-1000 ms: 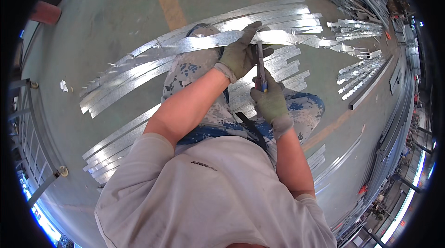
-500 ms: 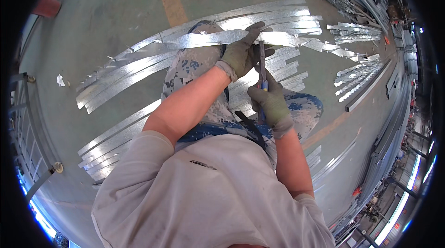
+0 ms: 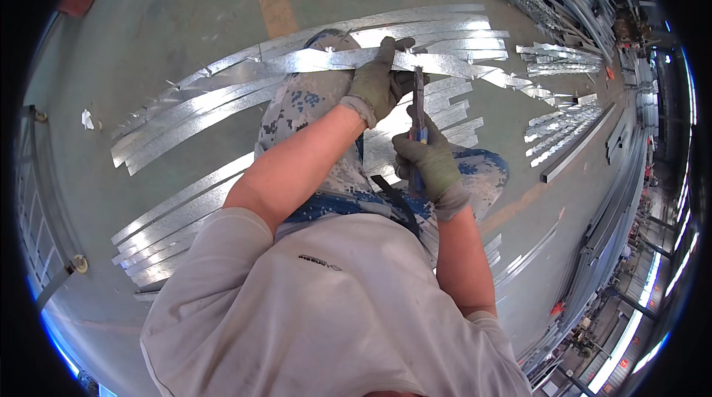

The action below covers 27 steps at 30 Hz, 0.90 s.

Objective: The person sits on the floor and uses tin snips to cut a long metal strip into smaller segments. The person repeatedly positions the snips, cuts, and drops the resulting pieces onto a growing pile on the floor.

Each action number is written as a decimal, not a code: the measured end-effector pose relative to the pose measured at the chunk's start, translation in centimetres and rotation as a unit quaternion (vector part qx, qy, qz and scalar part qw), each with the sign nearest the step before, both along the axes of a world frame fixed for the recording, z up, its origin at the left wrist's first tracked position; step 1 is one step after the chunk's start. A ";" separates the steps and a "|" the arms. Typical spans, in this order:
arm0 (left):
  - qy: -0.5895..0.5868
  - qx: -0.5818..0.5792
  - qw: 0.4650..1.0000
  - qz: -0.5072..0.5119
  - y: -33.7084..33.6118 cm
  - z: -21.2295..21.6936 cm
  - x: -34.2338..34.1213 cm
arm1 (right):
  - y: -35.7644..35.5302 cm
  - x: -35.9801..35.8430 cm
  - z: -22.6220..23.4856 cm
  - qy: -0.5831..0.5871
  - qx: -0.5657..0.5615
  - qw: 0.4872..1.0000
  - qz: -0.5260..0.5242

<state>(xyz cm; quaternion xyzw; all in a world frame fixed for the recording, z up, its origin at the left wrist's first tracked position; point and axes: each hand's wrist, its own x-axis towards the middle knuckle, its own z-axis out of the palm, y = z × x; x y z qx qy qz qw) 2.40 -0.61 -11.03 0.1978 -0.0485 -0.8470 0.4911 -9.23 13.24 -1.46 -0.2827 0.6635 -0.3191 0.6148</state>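
A long, thin, bright sheet-metal strip (image 3: 319, 61) runs crosswise in front of me, over my raised knee. My left hand (image 3: 373, 88), in a grey-green glove, is closed around the strip near its middle. My right hand (image 3: 434, 162), gloved the same way, grips a long dark metal hand tool (image 3: 418, 104) with blue and yellow on its handle, like tin snips. The tool's narrow tip points away from me and meets the strip's near edge, just right of my left hand. Whether its jaws are apart cannot be made out.
Several flat metal strips (image 3: 185, 197) lie on the green floor around my legs (image 3: 304, 108). Shorter notched strips (image 3: 560, 130) and a long metal bar (image 3: 575, 149) lie at right. A wheeled metal frame (image 3: 48, 226) stands at left. Long metal stock (image 3: 608, 197) is stacked along the right.
My left hand has shifted slightly left along the strip, its fingers less stretched toward the tool. The right hand still holds the tool at the strip's edge. The whole view has moved a little.
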 end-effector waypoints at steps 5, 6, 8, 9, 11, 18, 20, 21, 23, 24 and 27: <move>-0.005 -0.008 1.000 -0.008 0.2 0.3 0.3 | -0.2 0.3 -0.1 0.029 -0.008 0.999 0.018; -0.002 -0.007 1.000 -0.009 0.1 0.4 0.4 | -0.3 0.5 0.1 0.044 -0.006 0.999 0.027; 0.005 -0.006 1.000 -0.009 0.1 0.4 0.5 | -0.2 0.7 0.1 0.063 -0.005 0.997 0.035; 0.007 -0.006 1.000 -0.007 0.2 0.4 0.4 | -0.2 0.7 -0.1 0.067 -0.007 0.997 0.034; 0.013 -0.006 1.000 -0.002 0.1 0.3 0.3 | -0.1 0.8 0.0 0.076 -0.004 0.996 0.046; 0.012 -0.014 1.000 -0.002 -0.1 0.3 0.2 | 0.0 0.6 -0.2 0.064 -0.007 0.997 0.040; 0.008 -0.009 1.000 -0.004 -0.1 0.2 0.2 | -0.1 0.7 0.3 0.058 0.007 0.998 0.037; 0.002 -0.007 1.000 -0.003 -0.1 0.3 0.2 | -0.2 0.9 1.1 0.064 0.019 0.997 0.042; 0.001 -0.001 1.000 -0.003 -0.1 0.5 0.3 | 0.0 0.9 1.2 0.044 0.007 0.999 0.018; 0.005 0.002 1.000 -0.005 -0.1 0.5 0.3 | 0.4 1.0 0.7 0.017 -0.016 1.000 -0.011; 0.002 0.009 1.000 -0.007 0.0 0.5 0.2 | 0.9 0.8 -0.4 0.000 -0.040 0.999 -0.034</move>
